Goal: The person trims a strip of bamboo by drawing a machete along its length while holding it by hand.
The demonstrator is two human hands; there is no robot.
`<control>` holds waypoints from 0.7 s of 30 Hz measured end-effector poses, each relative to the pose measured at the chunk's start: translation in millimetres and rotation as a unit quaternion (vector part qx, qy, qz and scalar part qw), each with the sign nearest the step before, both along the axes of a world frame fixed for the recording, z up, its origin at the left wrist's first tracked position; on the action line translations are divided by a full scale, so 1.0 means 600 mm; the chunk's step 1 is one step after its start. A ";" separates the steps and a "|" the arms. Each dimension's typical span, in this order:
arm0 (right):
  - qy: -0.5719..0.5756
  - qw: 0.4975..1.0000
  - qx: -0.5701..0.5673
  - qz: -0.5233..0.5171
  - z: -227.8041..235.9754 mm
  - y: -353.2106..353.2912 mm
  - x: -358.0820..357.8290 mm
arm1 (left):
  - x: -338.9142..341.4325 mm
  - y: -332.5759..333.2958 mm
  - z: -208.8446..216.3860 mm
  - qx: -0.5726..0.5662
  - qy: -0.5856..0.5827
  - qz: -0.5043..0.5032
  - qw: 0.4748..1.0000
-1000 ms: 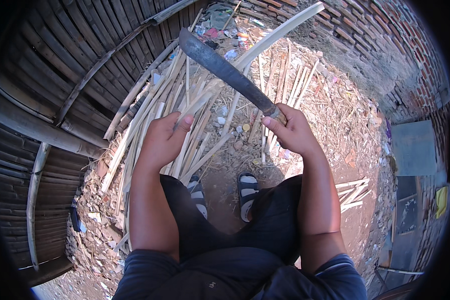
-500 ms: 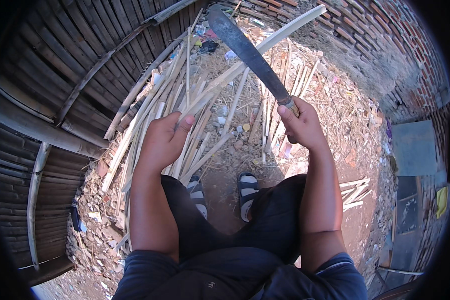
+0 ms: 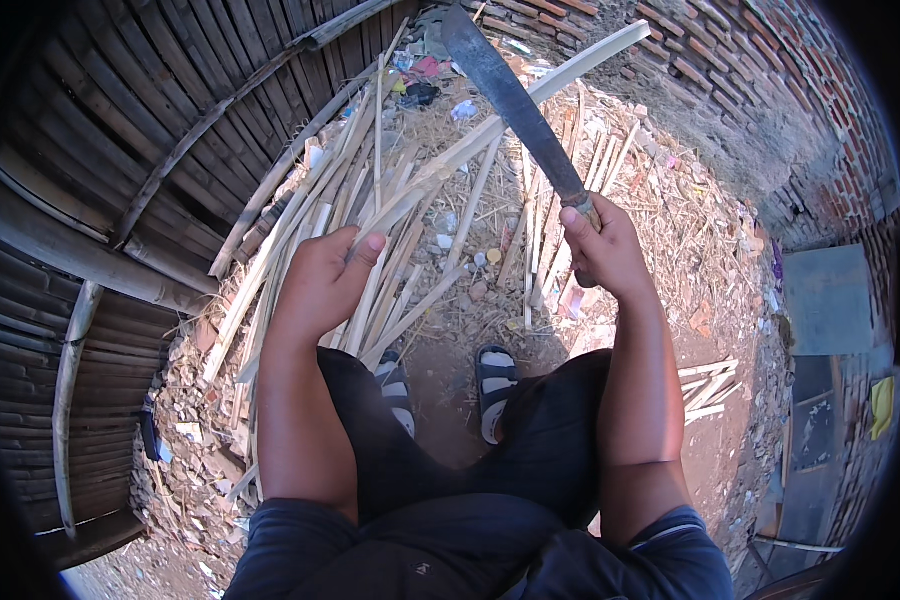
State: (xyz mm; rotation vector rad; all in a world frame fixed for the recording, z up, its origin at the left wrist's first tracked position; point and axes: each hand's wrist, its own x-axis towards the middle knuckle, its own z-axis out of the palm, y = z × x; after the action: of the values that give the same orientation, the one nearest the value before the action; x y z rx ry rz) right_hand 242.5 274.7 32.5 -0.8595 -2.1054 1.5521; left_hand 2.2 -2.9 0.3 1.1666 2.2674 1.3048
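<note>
A dark shirt [image 3: 420, 550] and dark trousers [image 3: 395, 455] fill the lower middle, a bare forearm on each side. The left hand [image 3: 325, 285] pinches the near end of a long, pale bamboo strip [image 3: 588, 66] between thumb and fingers; the strip slants away from it, up and to the right. The right hand [image 3: 610, 250] is wrapped around the handle of a machete [image 3: 545, 145], thumb along the grip. Its dark blade points away and to the left, passing in front of the strip — whether the two touch, I cannot tell.

Below, two strapped sandals [image 3: 495, 385] stand on bare earth. Split bamboo slats [image 3: 285, 235] lie heaped on the left, with shorter pale pieces [image 3: 708, 388] to the right. Beyond the littered ground rise a bamboo wall [image 3: 80, 180] on the left and a brick wall [image 3: 820, 80] — partly plastered — on the right.
</note>
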 end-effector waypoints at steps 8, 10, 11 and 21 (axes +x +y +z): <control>-0.058 0.997 0.004 0.053 0.013 -0.011 0.000 | 0.008 0.001 0.011 -0.007 0.014 0.003 1.000; -0.019 0.999 -0.013 0.035 0.006 -0.005 0.004 | 0.013 0.005 0.015 -0.012 0.007 -0.002 1.000; -0.015 0.999 -0.010 0.028 0.006 -0.007 0.002 | 0.012 0.006 0.014 -0.020 0.023 -0.001 1.000; 0.013 0.999 -0.013 0.027 -0.001 -0.003 0.002 | 0.011 0.010 0.006 -0.046 0.013 -0.021 0.999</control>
State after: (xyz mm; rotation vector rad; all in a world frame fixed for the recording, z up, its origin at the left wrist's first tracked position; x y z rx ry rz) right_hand 243.5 272.8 32.0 -0.7924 -2.1110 1.6128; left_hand 9.1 3.1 4.0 1.1977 2.2830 1.1629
